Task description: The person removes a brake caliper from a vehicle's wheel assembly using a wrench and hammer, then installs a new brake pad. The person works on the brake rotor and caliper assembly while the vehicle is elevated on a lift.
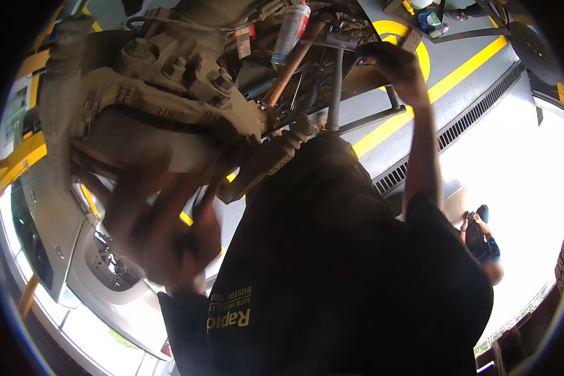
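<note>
My left hand (163,232) is smeared by motion just below a dusty brake caliper assembly (163,100) with large bolts. Its fingers reach up toward the metal; whether they grip anything cannot be made out. At the upper right my right hand (395,69) is curled at the edge of a tool tray, closed around something dark that I cannot make out. Beside it lie a hammer with a grey handle (336,88) and a hammer with a wooden handle (291,69). A spray can (291,32) stands among these tools.
A ribbed rubber boot (288,145) hangs near my chest. To the left are a silver car (75,244) and yellow lift parts (22,161). A floor drain grate (476,109) runs along the right. Farther right, another person (479,238) is outside in bright light.
</note>
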Demonstrator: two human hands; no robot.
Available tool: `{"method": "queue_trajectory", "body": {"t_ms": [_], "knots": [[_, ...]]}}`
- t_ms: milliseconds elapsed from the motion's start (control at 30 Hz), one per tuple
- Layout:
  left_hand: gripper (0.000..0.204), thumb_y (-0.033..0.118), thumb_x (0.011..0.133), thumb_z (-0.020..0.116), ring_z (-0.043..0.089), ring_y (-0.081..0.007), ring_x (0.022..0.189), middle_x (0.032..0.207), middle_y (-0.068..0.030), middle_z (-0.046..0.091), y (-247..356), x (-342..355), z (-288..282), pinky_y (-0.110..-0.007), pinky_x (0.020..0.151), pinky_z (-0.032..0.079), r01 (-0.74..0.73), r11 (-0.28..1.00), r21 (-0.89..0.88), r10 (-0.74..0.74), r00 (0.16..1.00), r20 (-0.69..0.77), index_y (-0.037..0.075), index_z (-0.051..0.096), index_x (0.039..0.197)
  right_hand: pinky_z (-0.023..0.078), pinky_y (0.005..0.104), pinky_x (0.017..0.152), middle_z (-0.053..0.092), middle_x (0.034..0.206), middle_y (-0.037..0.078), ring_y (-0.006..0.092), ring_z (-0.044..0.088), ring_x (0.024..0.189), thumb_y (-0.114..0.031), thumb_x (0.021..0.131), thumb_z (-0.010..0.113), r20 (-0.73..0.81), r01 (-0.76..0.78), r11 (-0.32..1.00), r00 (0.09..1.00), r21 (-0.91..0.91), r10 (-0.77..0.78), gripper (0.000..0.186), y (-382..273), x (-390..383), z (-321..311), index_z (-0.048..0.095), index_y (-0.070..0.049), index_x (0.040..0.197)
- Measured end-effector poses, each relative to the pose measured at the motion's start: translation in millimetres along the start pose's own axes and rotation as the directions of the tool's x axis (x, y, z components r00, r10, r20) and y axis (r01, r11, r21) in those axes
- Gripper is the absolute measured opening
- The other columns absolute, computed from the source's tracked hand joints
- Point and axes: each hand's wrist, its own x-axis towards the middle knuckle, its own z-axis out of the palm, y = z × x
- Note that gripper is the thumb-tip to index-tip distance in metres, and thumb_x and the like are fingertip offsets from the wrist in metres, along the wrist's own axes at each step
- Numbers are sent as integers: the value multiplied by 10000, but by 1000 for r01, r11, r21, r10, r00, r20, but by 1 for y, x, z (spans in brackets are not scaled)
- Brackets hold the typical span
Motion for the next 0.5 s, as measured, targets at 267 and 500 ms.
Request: {"method": "queue_trajectory", "body": {"t_ms": [267,500], "knots": [[168,124,988,689,665,-259,1035,1096,-101,726,-7,-228,94,-377,957,520,499,673,-546,-452,862,232,21,704,1119,498,472,1002,627,1283,149,366,562,1225,-119,942,616,-534,-465,855,795,-231,288,462,56,-43,115,599,-182,1399],[165,61,984,712,672,-272,1044,1112,-140,696,-20,-174,290,-383,936,531,463,798,-386,-380,884,274,-12,658,1122,511,445,980,621,1226,120,332,600,1192,-124,852,698,-313,-115,742,940,-660,-133,400,46,-27,180,665,-164,1249]]}}
